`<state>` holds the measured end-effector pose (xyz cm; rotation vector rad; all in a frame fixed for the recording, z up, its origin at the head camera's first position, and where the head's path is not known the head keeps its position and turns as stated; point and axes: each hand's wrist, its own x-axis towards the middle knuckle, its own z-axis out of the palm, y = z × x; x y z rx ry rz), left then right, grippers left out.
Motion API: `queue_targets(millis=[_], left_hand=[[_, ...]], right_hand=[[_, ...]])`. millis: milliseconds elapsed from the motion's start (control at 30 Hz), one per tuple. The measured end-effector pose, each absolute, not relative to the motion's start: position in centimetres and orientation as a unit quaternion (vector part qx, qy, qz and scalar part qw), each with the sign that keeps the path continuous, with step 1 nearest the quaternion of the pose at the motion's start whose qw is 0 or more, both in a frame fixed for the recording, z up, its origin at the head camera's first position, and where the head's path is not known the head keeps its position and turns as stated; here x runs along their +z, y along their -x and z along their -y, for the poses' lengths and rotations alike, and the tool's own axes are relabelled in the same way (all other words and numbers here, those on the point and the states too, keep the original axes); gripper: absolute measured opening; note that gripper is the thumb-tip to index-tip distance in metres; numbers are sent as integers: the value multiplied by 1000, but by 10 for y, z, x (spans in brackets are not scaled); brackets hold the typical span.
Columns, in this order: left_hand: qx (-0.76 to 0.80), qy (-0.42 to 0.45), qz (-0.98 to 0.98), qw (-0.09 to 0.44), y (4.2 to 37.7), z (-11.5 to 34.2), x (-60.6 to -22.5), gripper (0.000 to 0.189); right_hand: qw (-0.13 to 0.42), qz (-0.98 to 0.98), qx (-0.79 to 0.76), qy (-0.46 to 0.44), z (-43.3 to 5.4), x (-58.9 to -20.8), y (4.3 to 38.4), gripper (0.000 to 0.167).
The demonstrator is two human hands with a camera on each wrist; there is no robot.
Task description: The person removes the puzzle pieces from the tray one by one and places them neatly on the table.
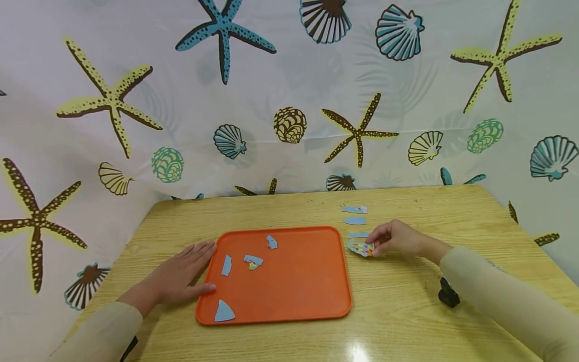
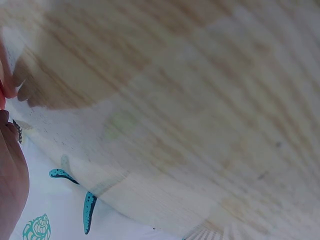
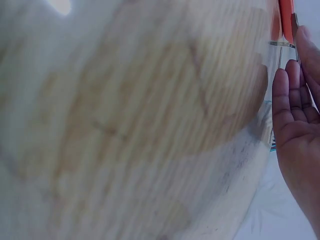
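Observation:
My right hand [image 1: 398, 239] pinches a torn-edged, multicoloured piece of paper [image 1: 360, 248] between thumb and fingers, just off the right rim of an orange tray [image 1: 294, 291]. In the right wrist view, the same hand [image 3: 300, 100] shows at the right edge. My left hand [image 1: 183, 274] lies with its fingers straight, fingertips and thumb at the tray's left rim. Inside the tray are a partly coloured scrap [image 1: 254, 260], a top scrap [image 1: 272, 242], a narrow scrap [image 1: 226, 265] and a wedge-shaped light blue scrap [image 1: 224, 311].
Beyond the right hand, three light blue strips lie in a column on the wooden table [image 1: 407, 322]: a far strip [image 1: 355, 209], a middle strip [image 1: 355, 221] and a near strip [image 1: 357, 235]. A patterned cloth [image 1: 271, 171] with shells and starfish hangs behind the table.

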<state>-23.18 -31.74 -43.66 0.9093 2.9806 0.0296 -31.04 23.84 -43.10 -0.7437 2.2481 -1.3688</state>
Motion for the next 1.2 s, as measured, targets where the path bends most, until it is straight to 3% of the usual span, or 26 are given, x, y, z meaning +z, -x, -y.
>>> queue_targets(millis=[1200], left_hand=[[1, -307, -951, 16, 255, 324, -437, 93]], right_hand=[[183, -821, -473, 263, -230, -436, 322, 24]])
